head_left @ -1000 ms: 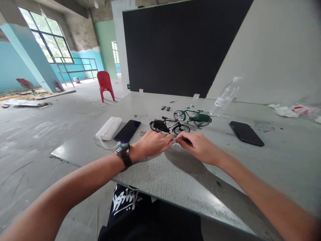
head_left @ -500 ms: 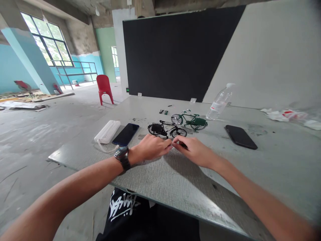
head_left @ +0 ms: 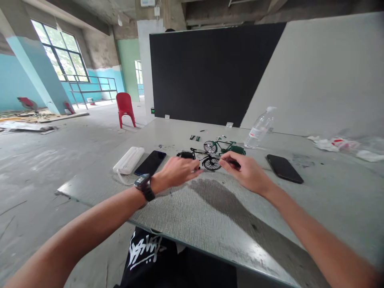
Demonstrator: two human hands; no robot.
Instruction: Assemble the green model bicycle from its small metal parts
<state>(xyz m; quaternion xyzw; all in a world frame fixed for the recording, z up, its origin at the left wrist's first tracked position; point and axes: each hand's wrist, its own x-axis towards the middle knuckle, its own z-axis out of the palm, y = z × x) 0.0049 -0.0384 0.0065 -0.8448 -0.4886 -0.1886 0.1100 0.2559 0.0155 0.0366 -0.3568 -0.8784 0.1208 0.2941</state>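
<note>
A small black model bicycle (head_left: 211,163) stands on the grey table, its rear part partly behind my left hand (head_left: 181,171). The fingers of that hand are curled together near the bicycle's middle; what they hold, if anything, is too small to tell. My right hand (head_left: 240,168) is pinched beside the front wheel, its fingertips close to the rim, and its contents cannot be made out. Behind it stands a green model bicycle (head_left: 220,145), its rear wheel partly covered by my right hand. A dark watch (head_left: 144,186) is on my left wrist.
On the left lie a white power bank (head_left: 129,160) with a cable and a dark phone (head_left: 150,163). A black phone (head_left: 284,168), a plastic bottle (head_left: 258,130) and crumpled wrappers (head_left: 345,146) are on the right. Small parts (head_left: 195,138) lie behind the bicycles.
My hands, which were together in front of the black bicycle, have moved apart. The right one has gone right and up to the front wheel. The view has tilted slightly upward.
</note>
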